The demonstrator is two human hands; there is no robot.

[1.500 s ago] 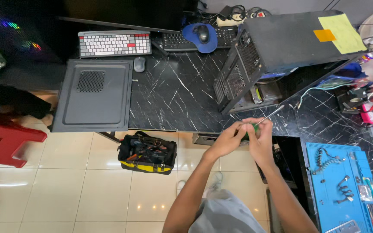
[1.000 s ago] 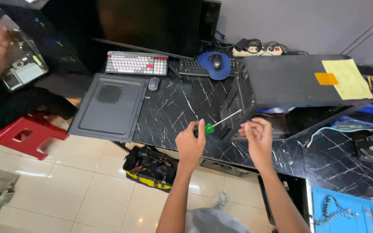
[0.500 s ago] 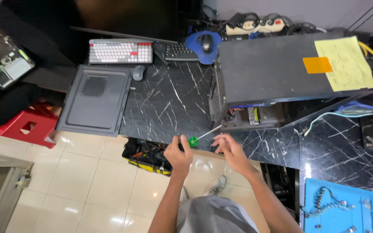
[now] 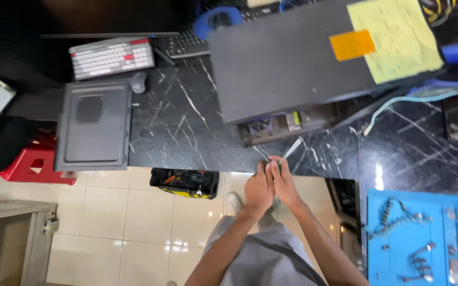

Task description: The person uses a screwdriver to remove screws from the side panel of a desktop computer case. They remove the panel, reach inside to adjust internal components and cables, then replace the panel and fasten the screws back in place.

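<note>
My left hand (image 4: 257, 191) and my right hand (image 4: 285, 182) are pressed together at the front edge of the black marble table (image 4: 186, 127). Both close around the handle of a screwdriver (image 4: 292, 149). The handle is hidden between the fingers. Its thin metal shaft sticks out up and to the right, towards the open underside of a black computer case (image 4: 292, 69). The case lies on the table just beyond my hands, with a yellow paper (image 4: 396, 37) and an orange sticky note (image 4: 352, 44) on top.
A grey case side panel (image 4: 94, 124) lies at the left of the table, with a keyboard (image 4: 112, 57) and mouse (image 4: 139, 81) behind it. A black-and-yellow tool bag (image 4: 186, 182) and a red stool (image 4: 33, 165) stand on the tiled floor. At the right, a blue mat (image 4: 420, 238) holds small tools.
The view has moved closer over the computer case. My hands, apart a moment ago with the green handle showing in the left, have come together around the screwdriver.
</note>
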